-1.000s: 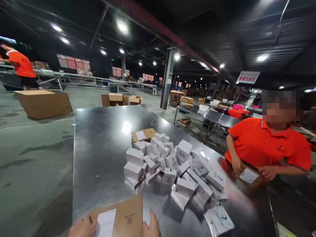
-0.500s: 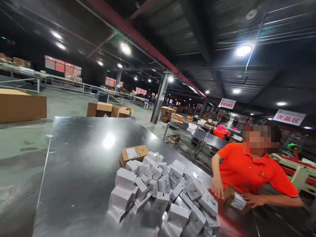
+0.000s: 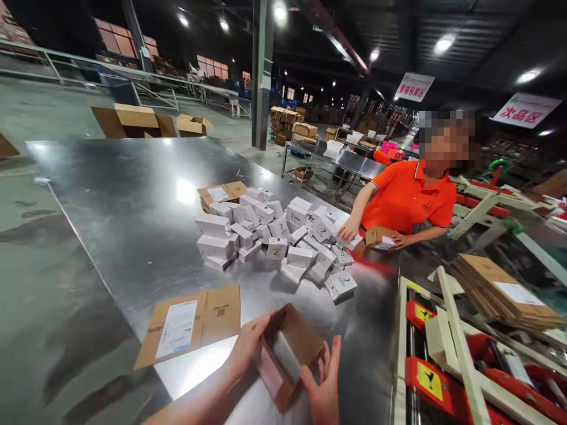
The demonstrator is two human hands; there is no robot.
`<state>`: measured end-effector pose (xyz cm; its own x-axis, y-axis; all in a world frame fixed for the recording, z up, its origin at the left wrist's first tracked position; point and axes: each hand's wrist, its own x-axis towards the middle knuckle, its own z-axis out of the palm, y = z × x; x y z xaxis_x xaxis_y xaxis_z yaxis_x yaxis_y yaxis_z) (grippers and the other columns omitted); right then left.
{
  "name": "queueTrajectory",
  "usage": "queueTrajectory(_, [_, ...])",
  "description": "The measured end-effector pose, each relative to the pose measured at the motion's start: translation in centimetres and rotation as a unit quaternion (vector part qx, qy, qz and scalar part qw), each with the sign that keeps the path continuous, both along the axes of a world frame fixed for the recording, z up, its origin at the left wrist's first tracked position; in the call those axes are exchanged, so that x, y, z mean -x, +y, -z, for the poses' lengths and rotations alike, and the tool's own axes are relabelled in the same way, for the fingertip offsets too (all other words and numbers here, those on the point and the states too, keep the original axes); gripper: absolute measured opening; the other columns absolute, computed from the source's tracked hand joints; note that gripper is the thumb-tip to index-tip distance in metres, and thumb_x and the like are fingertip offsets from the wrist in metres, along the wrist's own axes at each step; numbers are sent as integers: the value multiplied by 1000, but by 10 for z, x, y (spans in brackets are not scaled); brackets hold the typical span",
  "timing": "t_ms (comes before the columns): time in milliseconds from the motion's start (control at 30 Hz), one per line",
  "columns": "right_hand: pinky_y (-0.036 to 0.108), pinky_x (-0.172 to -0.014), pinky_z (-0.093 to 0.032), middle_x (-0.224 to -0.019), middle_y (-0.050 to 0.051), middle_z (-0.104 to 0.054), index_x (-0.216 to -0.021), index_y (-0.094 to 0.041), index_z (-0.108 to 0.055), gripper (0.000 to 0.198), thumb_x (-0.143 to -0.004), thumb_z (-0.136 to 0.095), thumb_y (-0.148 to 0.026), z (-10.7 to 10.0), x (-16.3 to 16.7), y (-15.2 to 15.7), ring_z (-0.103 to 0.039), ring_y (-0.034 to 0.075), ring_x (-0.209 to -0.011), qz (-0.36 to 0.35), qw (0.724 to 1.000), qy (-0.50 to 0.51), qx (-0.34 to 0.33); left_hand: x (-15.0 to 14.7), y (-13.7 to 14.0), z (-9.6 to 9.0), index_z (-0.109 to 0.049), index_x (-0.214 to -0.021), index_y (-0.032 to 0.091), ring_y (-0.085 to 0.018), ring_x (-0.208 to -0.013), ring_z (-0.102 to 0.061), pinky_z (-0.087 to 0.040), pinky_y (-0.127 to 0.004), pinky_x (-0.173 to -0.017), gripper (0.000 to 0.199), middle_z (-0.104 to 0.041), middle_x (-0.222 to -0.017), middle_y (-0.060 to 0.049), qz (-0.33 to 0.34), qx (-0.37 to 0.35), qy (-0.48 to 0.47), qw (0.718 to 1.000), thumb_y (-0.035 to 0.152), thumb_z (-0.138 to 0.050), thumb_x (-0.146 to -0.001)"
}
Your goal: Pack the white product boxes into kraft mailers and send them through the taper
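An open-topped brown cardboard box point(image 3: 301, 336) is tilted above the near part of the metal table, its inside facing me. Whatever pale surface shows inside is hard to make out. My left hand point(image 3: 251, 342) is closed on the box's left side, its fingers partly hidden. On the right, my right hand point(image 3: 324, 378) grips the near edge with its thumb at the rim and its fingers along the outer wall. A flattened carton point(image 3: 217, 319) with a white label lies left of my hands. Beyond, small white boxes point(image 3: 277, 248) lie in a loose heap.
Folded cartons point(image 3: 233, 190) lie behind the heap on the metal table point(image 3: 119, 212). Across from me, a co-worker in an orange shirt point(image 3: 410, 195) holds a small brown box point(image 3: 378, 237). A red and cream machine point(image 3: 432, 378) and stacked flat cartons point(image 3: 509, 289) stand at right.
My view has tipped down and turned right. Both my hands, the open box and the labelled flat carton are now in view. The co-worker's hand has reached to the white boxes.
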<state>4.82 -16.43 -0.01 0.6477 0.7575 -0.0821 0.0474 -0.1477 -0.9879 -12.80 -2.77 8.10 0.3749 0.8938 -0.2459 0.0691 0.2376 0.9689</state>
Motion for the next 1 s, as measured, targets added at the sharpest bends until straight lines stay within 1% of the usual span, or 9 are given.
queueTrajectory(67, [55,-113,-41,-162,24,-23,-162,-15,2,113,-80,-65,-55,8,2,-6,-37,38,-146,16,998,-50,18,7,-6,9,-73,-127,15,-36,-142,-46,-32,-48,-123,69,-62,-141,-12,74,-66,91,991,67,-53,-86])
queueTrajectory(200, [56,-121,-31,-169,14,-4,-162,-22,-16,93,-86,-62,-51,4,-6,2,-21,36,-153,-47,971,-231,39,28,-30,20,-65,-138,23,-43,-149,-32,-19,-60,-124,73,-51,-152,-14,209,-185,280,919,60,-70,-75])
queueTrajectory(300, [53,-117,-39,-169,12,-4,-162,-23,-20,90,-85,-64,-44,1,-11,11,-22,35,-153,-99,948,-300,35,32,-50,27,-50,-151,19,-39,-146,-39,-28,-55,-123,82,-45,-157,-16,158,-178,275,932,61,-62,-82])
queueTrajectory(400, [53,-112,-44,-168,14,-9,-163,-22,-14,99,-82,-68,-41,11,-9,10,-26,36,-152,-94,944,-312,44,34,-66,40,-55,-142,17,-36,-124,-59,-48,-50,-109,74,-60,-140,-18,71,-168,238,954,67,-49,-89])
queueTrajectory(533, [57,-112,-43,-167,17,-12,-161,-19,-22,99,-80,-72,-44,21,-8,2,-28,41,-150,-77,950,-299,40,40,-79,48,-67,-129,28,-38,-130,-54,-42,-50,-115,64,-63,-138,-11,171,-246,209,931,72,-59,-83])
queueTrajectory(600, [56,-114,-42,-167,15,-14,-157,-20,-35,85,-83,-69,-46,15,-13,0,-30,39,-150,-95,953,-286,20,35,-78,42,-70,-125,31,-36,-133,-51,-34,-51,-120,49,-65,-137,-8,226,-291,232,900,64,-57,-90])
queueTrajectory(700, [53,-117,-40,-166,12,-23,-148,-23,-49,61,-93,-57,-49,3,-25,-4,-34,34,-149,-129,961,-244,4,16,-66,27,-74,-97,25,-30,-113,-57,-42,-47,-106,34,-71,-112,-7,253,-295,292,874,52,-52,-98])
queueTrajectory(833, [52,-117,-41,-159,5,-39,-135,-30,-65,51,-101,-39,-57,10,-24,-25,-33,31,-150,-177,963,-205,11,-6,-41,28,-61,-105,16,-26,-101,-58,-48,-39,-89,34,-61,-110,-9,129,-172,307,927,41,-67,-83])
queueTrajectory(1000, [57,-119,-35,-151,7,-51,-115,-30,-77,66,-98,-29,-71,41,-6,-57,-36,34,-148,-119,976,-180,-6,-2,-28,60,-39,-150,12,-35,-142,-39,-32,-45,-119,97,-37,-156,-20,129,-61,123,982,42,-76,-65])
